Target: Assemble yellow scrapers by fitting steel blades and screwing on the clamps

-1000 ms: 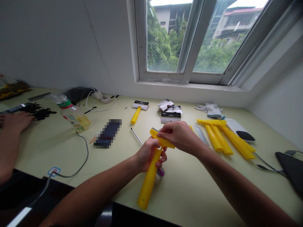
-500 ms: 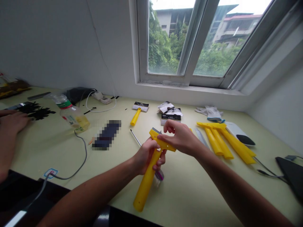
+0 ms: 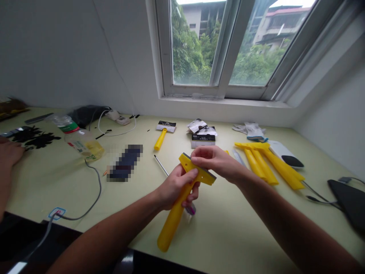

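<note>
A yellow scraper point(image 3: 172, 224) with a broad T-shaped head is held tilted over the table, its handle pointing down and left. My left hand point(image 3: 171, 188) wraps round the neck, the thumb pressed on the head's face. Along the head's upper edge runs a thin dark blade point(image 3: 209, 173). My right hand point(image 3: 213, 161) pinches at this edge with thumb and fingertips; the fingers cover part of the blade. Behind my left hand lies a screwdriver point(image 3: 161, 164), its shaft sticking out to the upper left and its purple-and-clear handle partly hidden.
Several yellow scrapers point(image 3: 256, 167) lie to the right, beside a flat metal strip point(image 3: 238, 156). Gloves point(image 3: 253, 131), black-and-white packages point(image 3: 203, 141) and a carded scraper point(image 3: 161, 139) are farther back. At left are a bottle point(image 3: 82, 142), a cable point(image 3: 99, 186) and another person's hand point(image 3: 10, 152).
My right fingers have moved from the face of the scraper head up to its blade edge. My left thumb now lies on the head. The camera view has shifted slightly.
</note>
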The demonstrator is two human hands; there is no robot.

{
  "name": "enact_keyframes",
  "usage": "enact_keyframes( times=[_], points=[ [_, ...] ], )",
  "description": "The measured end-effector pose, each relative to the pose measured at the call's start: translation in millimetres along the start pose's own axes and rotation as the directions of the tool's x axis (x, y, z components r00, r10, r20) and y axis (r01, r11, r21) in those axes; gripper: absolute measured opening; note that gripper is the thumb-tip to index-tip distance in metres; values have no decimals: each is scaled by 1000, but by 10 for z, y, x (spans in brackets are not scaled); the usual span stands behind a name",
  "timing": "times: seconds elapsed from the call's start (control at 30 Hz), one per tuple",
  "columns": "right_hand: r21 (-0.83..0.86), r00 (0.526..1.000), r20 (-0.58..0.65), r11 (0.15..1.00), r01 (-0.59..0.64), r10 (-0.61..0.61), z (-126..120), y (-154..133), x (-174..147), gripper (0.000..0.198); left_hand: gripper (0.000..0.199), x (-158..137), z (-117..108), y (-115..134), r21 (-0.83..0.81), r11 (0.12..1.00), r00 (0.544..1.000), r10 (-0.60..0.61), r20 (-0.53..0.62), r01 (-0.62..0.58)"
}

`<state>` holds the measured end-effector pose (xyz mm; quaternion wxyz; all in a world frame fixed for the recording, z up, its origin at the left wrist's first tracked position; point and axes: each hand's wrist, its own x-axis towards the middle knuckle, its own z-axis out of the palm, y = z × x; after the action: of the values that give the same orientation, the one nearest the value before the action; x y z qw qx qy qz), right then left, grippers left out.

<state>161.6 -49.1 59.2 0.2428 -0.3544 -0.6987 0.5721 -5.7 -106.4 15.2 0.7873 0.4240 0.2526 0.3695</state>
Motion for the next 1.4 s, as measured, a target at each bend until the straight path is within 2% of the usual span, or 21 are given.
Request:
enact_keyframes(
  times=[0.1, 0.2, 0.3, 0.47, 0.6, 0.77, 0.9, 1.03, 1.1, 1.17, 1.4],
  points=[
    [-142, 1000, -29, 990, -8, 4, -10, -21, -21, 29, 25, 9, -4, -11, 36, 999, 1000, -20, -4, 20],
    [-360, 989, -136, 933, 3, -56, 19, -55, -64, 24, 27, 16, 6, -20, 107, 994, 999, -11, -43, 16],
    [-455, 975, -204, 891, -14, -89, 79, -75, -100, 23, 29, 11, 25, -22, 162, 987, 997, 15, -82, -1],
    [-488, 963, -240, 873, -10, -124, 148, -65, -109, 23, 30, -5, 39, -24, 224, 974, 991, 68, -116, -41],
    [-506, 966, -236, 862, -26, -109, 108, -96, -138, 22, 33, 1, 43, -24, 233, 970, 985, 99, -140, -64],
    [-570, 988, -123, 821, 7, -94, 30, -194, -183, 20, 38, 11, 29, -46, 218, 976, 991, 54, -124, -25],
    [-608, 981, -142, 794, 19, -132, 27, -213, -188, 18, 37, 10, 18, -51, 214, 977, 989, 15, -150, 18],
    [-539, 985, -137, 842, 18, -108, 17, -176, -192, 18, 35, 8, 15, -34, 200, 979, 993, -12, -120, 36],
    [-462, 993, -97, 887, 15, -67, 2, -167, -200, 19, 34, 8, 11, -29, 198, 979, 996, -27, -87, 44],
    [-440, 996, -65, 898, 23, -57, -13, -177, -210, 19, 34, 9, 6, -30, 201, 978, 996, -43, -79, 59],
    [-572, 992, -56, 818, 59, -111, -26, -239, -247, 16, 33, -2, -7, -56, 245, 967, 997, -47, -66, 62]
  ],
)
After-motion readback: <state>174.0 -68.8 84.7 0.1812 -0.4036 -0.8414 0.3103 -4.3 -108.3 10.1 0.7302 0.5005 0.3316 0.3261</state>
